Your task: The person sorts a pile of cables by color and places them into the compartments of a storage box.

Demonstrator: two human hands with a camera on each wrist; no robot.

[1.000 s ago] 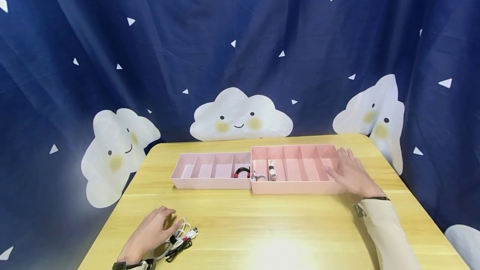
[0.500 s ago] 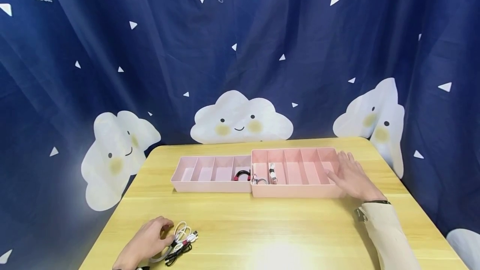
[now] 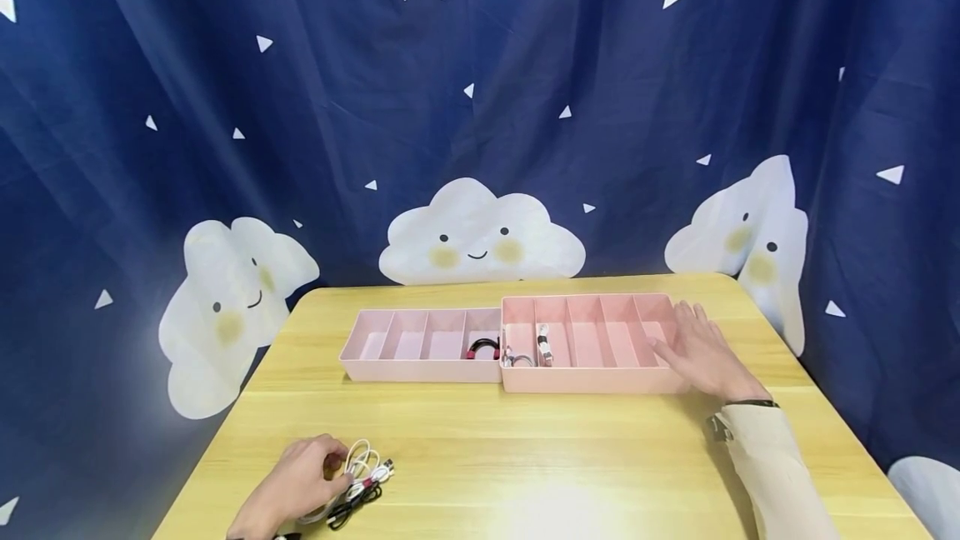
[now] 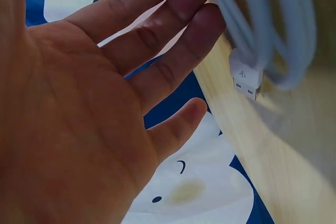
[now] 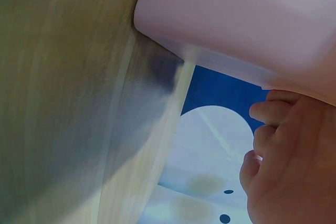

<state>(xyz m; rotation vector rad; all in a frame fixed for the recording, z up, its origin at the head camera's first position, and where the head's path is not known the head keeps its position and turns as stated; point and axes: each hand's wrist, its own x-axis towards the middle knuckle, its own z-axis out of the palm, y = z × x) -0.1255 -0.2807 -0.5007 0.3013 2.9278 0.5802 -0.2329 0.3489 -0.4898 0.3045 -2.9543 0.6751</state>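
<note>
My left hand (image 3: 296, 477) is at the front left of the table, beside a small heap of cables. Its fingertips touch a coiled white USB cable (image 4: 262, 24) in the left wrist view; the thumb is out of that view. From the head, a gap shows between thumb and forefinger. A black cable (image 3: 352, 502) lies beside the white one. At the right end of the pink divided box (image 3: 592, 380), my right hand (image 3: 708, 357) rests against the wall, thumb toward the rim. The right wrist view shows its fingers beside the box wall (image 5: 241, 35).
A paler pink divided box (image 3: 420, 371) adjoins the pink box on the left and holds a black cable with red ends (image 3: 483, 347). Two cable bundles, one grey (image 3: 519, 360) and one white (image 3: 544, 344), lie in the pink box. A blue curtain hangs behind the table.
My left hand has lowered slightly and its thumb has drawn back to the left edge of the cable heap. The right hand and both boxes stay put; the head view shifts a little.
</note>
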